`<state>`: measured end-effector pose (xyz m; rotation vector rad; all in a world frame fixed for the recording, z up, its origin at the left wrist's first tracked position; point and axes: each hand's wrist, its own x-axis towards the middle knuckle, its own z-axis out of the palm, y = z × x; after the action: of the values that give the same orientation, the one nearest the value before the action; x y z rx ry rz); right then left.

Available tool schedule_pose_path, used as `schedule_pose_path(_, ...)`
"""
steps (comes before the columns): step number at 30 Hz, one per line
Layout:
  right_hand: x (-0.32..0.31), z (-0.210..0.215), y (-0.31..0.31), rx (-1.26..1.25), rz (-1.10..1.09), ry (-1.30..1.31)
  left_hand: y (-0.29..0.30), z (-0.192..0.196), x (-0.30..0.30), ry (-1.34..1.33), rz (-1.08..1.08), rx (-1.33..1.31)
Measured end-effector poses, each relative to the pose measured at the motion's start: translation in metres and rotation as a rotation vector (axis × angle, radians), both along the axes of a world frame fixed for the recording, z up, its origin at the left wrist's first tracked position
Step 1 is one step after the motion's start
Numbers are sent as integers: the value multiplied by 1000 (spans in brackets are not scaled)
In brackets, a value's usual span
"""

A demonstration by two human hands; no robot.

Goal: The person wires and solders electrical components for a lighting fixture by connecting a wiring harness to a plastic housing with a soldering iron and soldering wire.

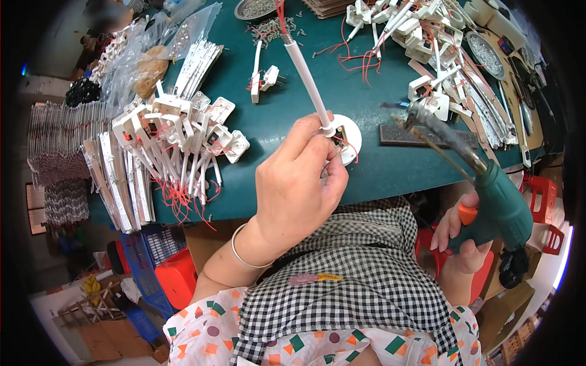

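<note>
My left hand (299, 177) is closed around the base of a white lamp part, a slim white tube (308, 79) joined to a round white disc (350, 131). The tube stands tilted, with red wires leaving its far end. Inside the disc, a thin red wire and small metal parts show. My right hand (461, 235) grips a green soldering gun (503, 204) with an orange trigger. Its long metal tip points up and left, over the table and apart from the lamp part; a thin rod runs alongside it.
On the green table (268, 131), white plug housings with red wires (183, 134) pile up at left, and more (421, 36) at far right. A dark flat bar (427, 135) lies under the soldering tip. Screws (274, 32) are scattered at the back. A small dish (485, 55) holds tiny parts.
</note>
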<state>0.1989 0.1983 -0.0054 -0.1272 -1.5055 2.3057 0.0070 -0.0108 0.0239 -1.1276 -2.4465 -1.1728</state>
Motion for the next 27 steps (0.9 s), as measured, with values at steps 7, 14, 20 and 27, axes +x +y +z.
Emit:
schedule_pose_path(7,-74,-20,-41,681,-174,45,3,-2,5,34,63,-11)
schedule_pose_path(14,-124,-25,-70,856,-376,51,5,-3,13,-16,99,10)
schedule_pose_path(20,-134,-25,-67,962,-367,139,-5,3,7,-175,59,78)
schedule_pose_path(27,-141,-47,-59,560,-195,-80,-9,18,-4,-422,-32,61)
